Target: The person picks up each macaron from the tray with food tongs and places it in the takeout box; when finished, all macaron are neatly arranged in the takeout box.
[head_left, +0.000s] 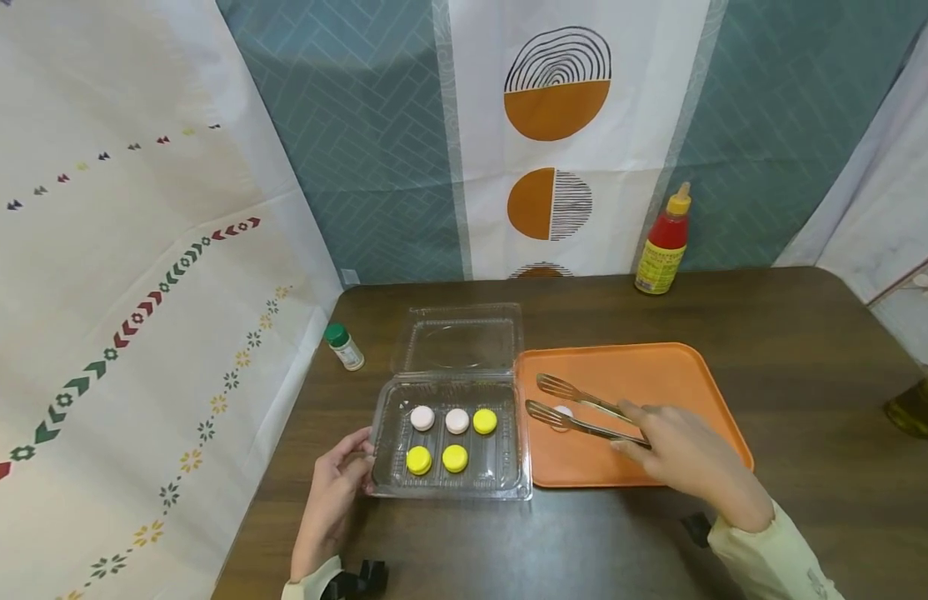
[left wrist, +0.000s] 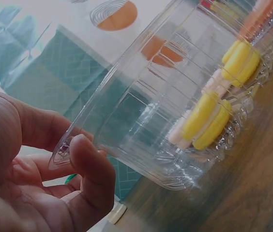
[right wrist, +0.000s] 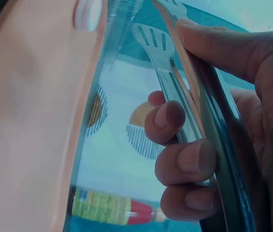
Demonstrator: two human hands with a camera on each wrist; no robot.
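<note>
A clear plastic clamshell container (head_left: 505, 471) lies with its lid (head_left: 464, 337) folded back. Inside sit two pale macarons (head_left: 422, 418) and three yellow macarons (head_left: 419, 460). My left hand (head_left: 335, 492) pinches the container's left rim between thumb and fingers, as the left wrist view shows up close. Metal tongs (right wrist: 214, 111) are in my right hand (head_left: 685, 454), fingers wrapped around both arms. Over the orange tray (head_left: 621, 367), the slotted tips of the tongs are spread apart. One pale macaron (head_left: 562, 412) rests on the tray, partly covered by the lower arm in the head view.
Left of the lid stands a small green-capped bottle (head_left: 345, 347). A red sauce bottle (head_left: 661, 242) with a yellow cap is at the table's back edge. Part of a dark glass object (head_left: 917, 408) shows at the far right. The tray adjoins the container's right side.
</note>
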